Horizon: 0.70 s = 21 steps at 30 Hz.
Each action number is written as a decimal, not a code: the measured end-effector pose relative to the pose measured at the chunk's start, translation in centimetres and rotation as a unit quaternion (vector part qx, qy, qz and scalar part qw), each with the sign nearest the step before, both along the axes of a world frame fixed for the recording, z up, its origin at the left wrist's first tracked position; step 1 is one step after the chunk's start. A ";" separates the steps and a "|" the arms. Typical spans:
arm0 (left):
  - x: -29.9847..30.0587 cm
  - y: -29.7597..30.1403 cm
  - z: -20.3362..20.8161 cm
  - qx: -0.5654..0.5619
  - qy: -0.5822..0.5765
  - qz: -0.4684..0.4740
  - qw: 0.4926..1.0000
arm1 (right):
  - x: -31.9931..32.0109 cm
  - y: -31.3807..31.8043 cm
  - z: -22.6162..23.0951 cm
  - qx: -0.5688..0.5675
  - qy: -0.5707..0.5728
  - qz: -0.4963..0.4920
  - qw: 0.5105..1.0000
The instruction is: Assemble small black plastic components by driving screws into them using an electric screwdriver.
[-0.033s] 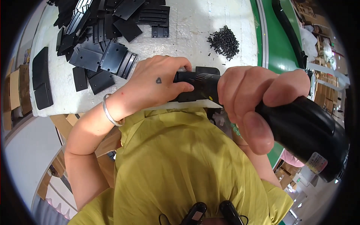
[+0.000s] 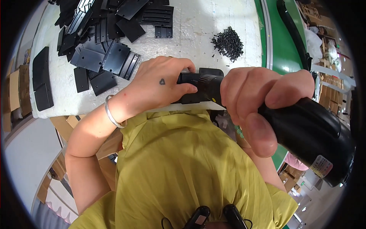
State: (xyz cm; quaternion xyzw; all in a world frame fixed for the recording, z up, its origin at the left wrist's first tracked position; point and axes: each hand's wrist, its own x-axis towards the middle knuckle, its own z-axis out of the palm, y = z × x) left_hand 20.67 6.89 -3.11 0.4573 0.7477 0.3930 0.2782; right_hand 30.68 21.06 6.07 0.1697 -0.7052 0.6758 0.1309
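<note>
My right hand (image 2: pixel 263 95) is wrapped round the thick black body of an electric screwdriver (image 2: pixel 310 128). Its ribbed, narrower front end points left and down toward a black plastic part (image 2: pixel 212 71) at the table's near edge. My left hand (image 2: pixel 158 82) is closed over that part, thumb and forefinger on either side of the screwdriver's nose. The tool's tip and most of the part are hidden beneath my fingers and the tool. Beyond my right hand lies a small heap of black screws (image 2: pixel 228 44).
A large pile of black plastic plates (image 2: pixel 103 53) covers the far left of the white tabletop (image 2: pixel 190 26). Two more black panels (image 2: pixel 42 78) lie at its left edge. Right of the table runs a green surface (image 2: pixel 282 42) with a black curved bar. Cardboard boxes (image 2: pixel 15 89) stand at left.
</note>
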 end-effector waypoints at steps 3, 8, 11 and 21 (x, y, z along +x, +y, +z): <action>0.1 -0.1 -0.2 0.008 0.013 0.010 1.000 | -0.2 -1.4 0.3 -0.037 -0.021 -0.060 0.997; 0.1 -0.3 -0.5 -0.010 0.022 0.019 1.000 | -0.4 -1.8 -0.1 -0.004 -0.017 -0.070 0.997; 0.2 -0.3 -0.4 0.017 0.026 0.016 0.999 | -0.6 -1.5 0.0 -0.017 -0.019 -0.060 0.998; 0.1 -0.4 -0.1 -0.005 0.000 0.014 1.000 | -1.1 -1.3 -0.8 -0.024 0.017 -0.026 0.999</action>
